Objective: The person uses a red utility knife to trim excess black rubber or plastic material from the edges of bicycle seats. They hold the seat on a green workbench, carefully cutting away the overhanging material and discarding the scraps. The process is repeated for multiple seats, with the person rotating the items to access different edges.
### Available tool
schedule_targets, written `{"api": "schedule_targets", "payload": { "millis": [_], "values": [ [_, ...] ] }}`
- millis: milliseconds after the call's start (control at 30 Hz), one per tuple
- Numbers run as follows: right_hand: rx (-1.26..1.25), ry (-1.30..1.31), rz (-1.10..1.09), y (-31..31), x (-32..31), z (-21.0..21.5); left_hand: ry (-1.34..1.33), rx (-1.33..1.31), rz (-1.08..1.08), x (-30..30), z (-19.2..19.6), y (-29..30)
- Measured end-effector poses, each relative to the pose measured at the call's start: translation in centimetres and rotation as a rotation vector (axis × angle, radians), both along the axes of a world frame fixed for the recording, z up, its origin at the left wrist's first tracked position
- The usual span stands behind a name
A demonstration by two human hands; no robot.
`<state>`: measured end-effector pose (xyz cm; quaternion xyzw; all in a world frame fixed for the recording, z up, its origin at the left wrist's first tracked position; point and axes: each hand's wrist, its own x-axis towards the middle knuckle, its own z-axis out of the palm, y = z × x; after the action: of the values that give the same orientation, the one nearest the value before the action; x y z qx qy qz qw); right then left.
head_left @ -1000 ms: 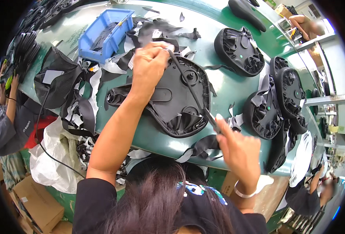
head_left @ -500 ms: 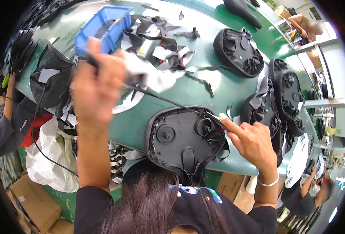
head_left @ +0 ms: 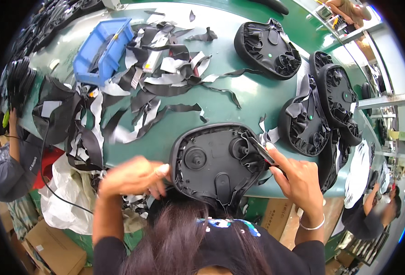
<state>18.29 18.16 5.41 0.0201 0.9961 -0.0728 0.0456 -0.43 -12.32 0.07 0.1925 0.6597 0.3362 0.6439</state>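
Upside down on the table's near edge lies a black saddle point(head_left: 209, 158), with its plastic base up and the dark cover folded in around the rim. A slim dark cutter knife point(head_left: 263, 152) is in my right hand point(head_left: 296, 176), index finger stretched along it, its tip over the saddle's right rim. Beside the left rim is my left hand point(head_left: 136, 176), smeared by motion. Its fingers are loosely bent and apart, with nothing seen in them; whether they touch the rim I cannot tell.
Black and white offcut strips point(head_left: 161, 68) litter the green table point(head_left: 220, 103) near a blue bin point(head_left: 85, 64). More upturned saddles point(head_left: 266, 50) lie far right and along the right side. A white sack point(head_left: 69, 192) and a cardboard box point(head_left: 56, 247) stand lower left. Other people work on both sides.
My left hand has come down from the offcuts to the saddle's left side and let go of a long dark strip, which now lies among the offcuts. My right hand keeps the knife at the right rim.
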Motion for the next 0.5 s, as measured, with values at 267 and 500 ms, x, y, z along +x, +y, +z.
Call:
{"api": "schedule_targets", "payload": {
  "millis": [267,500],
  "values": [
    [-0.114,0.178,-0.078,1.7,-3.1,-3.8,0.189,0.621,1.075,5.8,0.1,9.0],
    [-0.329,0.281,-0.336,-4.5,3.0,-8.4,0.509,0.704,0.846,7.8,-0.4,9.9]
  ]
}}
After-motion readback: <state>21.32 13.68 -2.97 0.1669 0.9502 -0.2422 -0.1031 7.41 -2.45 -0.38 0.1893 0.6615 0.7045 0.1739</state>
